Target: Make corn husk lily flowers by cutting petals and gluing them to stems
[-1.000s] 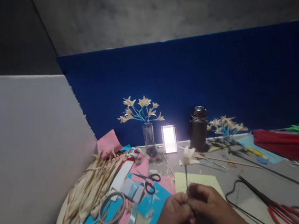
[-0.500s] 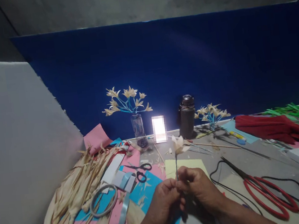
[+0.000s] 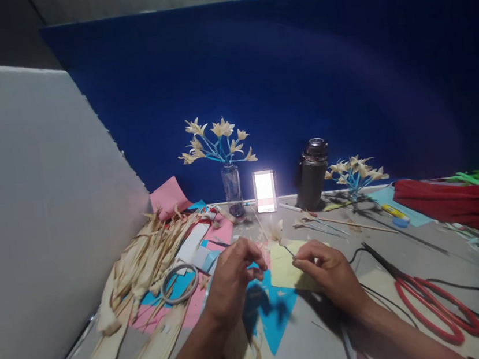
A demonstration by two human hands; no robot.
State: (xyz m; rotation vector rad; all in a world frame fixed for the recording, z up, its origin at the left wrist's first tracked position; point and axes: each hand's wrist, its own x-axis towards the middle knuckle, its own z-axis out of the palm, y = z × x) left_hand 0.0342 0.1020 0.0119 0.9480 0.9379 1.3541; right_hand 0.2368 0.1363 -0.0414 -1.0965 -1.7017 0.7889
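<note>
My right hand (image 3: 326,268) pinches the thin stem of a pale handmade flower (image 3: 276,230) between thumb and forefinger. The bloom tilts up and to the left, a little blurred, above a yellow paper sheet (image 3: 285,267). To its left is my left hand (image 3: 239,270), apart from the stem, its fingers loosely bent and spread with nothing visible in them. Under that hand are blue paper (image 3: 282,314) and strips of pale dried husk (image 3: 262,345). The black scissors (image 3: 220,243) are mostly hidden behind my left hand.
Dried husks (image 3: 141,273) and a grey tape ring (image 3: 179,283) lie at left. Behind stand a glass vase (image 3: 233,192) of flowers, a bright light (image 3: 265,191), a dark flask (image 3: 312,176) and a smaller bouquet (image 3: 355,174). Large red-handled scissors (image 3: 429,302) and red cloth (image 3: 452,206) lie at right.
My left hand has let go of the stem and moved left and up. The flower, in my right hand alone, now leans left. The view has shifted slightly.
</note>
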